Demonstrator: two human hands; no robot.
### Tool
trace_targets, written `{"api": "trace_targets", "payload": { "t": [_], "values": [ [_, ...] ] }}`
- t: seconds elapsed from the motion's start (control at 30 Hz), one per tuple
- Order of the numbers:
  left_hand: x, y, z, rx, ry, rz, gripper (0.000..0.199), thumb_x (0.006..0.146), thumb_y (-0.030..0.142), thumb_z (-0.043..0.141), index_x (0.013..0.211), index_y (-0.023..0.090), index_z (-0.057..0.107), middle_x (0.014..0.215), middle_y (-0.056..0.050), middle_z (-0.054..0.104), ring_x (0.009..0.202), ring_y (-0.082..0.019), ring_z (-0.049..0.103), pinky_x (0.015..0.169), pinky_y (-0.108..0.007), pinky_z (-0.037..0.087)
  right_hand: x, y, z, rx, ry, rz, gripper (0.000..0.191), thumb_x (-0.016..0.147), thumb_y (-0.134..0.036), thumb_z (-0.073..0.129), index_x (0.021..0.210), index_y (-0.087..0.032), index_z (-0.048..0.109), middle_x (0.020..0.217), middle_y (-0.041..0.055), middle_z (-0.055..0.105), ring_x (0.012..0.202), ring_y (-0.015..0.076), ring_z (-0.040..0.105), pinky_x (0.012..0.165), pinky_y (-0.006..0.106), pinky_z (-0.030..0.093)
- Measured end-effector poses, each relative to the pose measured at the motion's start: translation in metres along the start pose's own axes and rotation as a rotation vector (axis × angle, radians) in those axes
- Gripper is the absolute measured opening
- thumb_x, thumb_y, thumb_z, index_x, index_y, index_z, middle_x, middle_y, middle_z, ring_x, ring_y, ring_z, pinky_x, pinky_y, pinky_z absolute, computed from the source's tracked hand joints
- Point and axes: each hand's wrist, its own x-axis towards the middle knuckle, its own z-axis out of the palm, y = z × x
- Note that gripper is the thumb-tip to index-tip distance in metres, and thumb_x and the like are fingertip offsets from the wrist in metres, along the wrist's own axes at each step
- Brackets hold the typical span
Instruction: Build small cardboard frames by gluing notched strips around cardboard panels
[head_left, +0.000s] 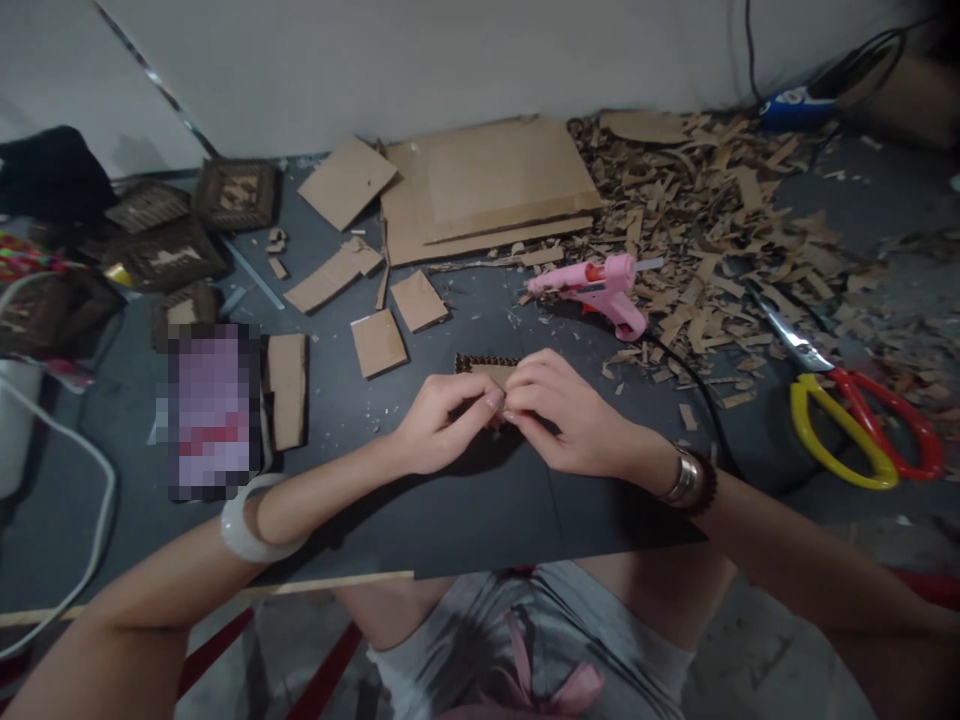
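A small cardboard piece with a ridged, corrugated strip along its far edge sits between my hands, partly hidden by the fingers. My left hand grips its near left side with thumb and index finger pinched. Beside it, the closed fingers of my right hand hold the same piece, both sets of fingertips meeting near its middle. What exactly lies between the fingertips is too small to tell. Beyond my right hand lies a pink hot glue gun on its side, nozzle to the left. Two cut cardboard squares rest beyond my left hand.
Cardboard scraps are heaped at the back right, next to large flat cardboard sheets. Scissors with red and yellow handles lie at right. A blurred phone-like object and brown cardboard frames are at left. A white cable curves along the left.
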Motion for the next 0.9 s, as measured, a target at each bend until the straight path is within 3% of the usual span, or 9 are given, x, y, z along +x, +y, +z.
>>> {"api": "trace_targets", "payload": {
  "t": [0.2, 0.33, 0.57, 0.9],
  "values": [
    [0.0004, 0.0011, 0.0001, -0.002, 0.058, -0.029, 0.029, 0.091, 0.021, 0.041, 0.064, 0.015, 0.049, 0.055, 0.001, 0.056, 0.051, -0.008, 0.052, 0.053, -0.016, 0.041, -0.0002, 0.0007, 0.0003, -0.147, 0.091, 0.054, 0.012, 0.083, -0.015, 0.050, 0.078, -0.021, 0.042, 0.084, 0.0058, 0.053, 0.086, 0.0198, 0.045, 0.075, 0.039, 0.043],
    [0.0004, 0.0017, 0.0009, 0.032, 0.064, 0.011, 0.026, 0.091, 0.021, 0.043, 0.067, 0.015, 0.052, 0.058, 0.000, 0.059, 0.053, -0.008, 0.054, 0.055, -0.017, 0.043, -0.0010, 0.0011, 0.0016, -0.286, 0.077, 0.063, 0.007, 0.086, -0.016, 0.046, 0.079, -0.020, 0.046, 0.090, 0.0089, 0.054, 0.091, 0.0221, 0.043, 0.078, 0.042, 0.042],
    [-0.0013, 0.0006, 0.0024, 0.114, 0.058, 0.060, 0.022, 0.090, 0.020, 0.046, 0.075, 0.013, 0.060, 0.062, -0.003, 0.066, 0.057, -0.009, 0.061, 0.057, -0.017, 0.047, -0.0007, -0.0001, 0.0024, -0.299, 0.096, 0.085, 0.013, 0.085, -0.011, 0.041, 0.077, -0.019, 0.047, 0.088, 0.0084, 0.056, 0.090, 0.0215, 0.043, 0.077, 0.041, 0.042],
    [0.0003, 0.0033, 0.0025, 0.078, 0.108, -0.030, 0.028, 0.090, 0.026, 0.045, 0.069, 0.014, 0.059, 0.055, -0.001, 0.063, 0.049, -0.008, 0.057, 0.050, -0.016, 0.044, -0.0005, 0.0053, 0.0011, -0.382, 0.272, 0.180, 0.015, 0.082, -0.010, 0.043, 0.073, -0.021, 0.046, 0.086, 0.0057, 0.057, 0.087, 0.0220, 0.047, 0.078, 0.043, 0.039]
  ]
}}
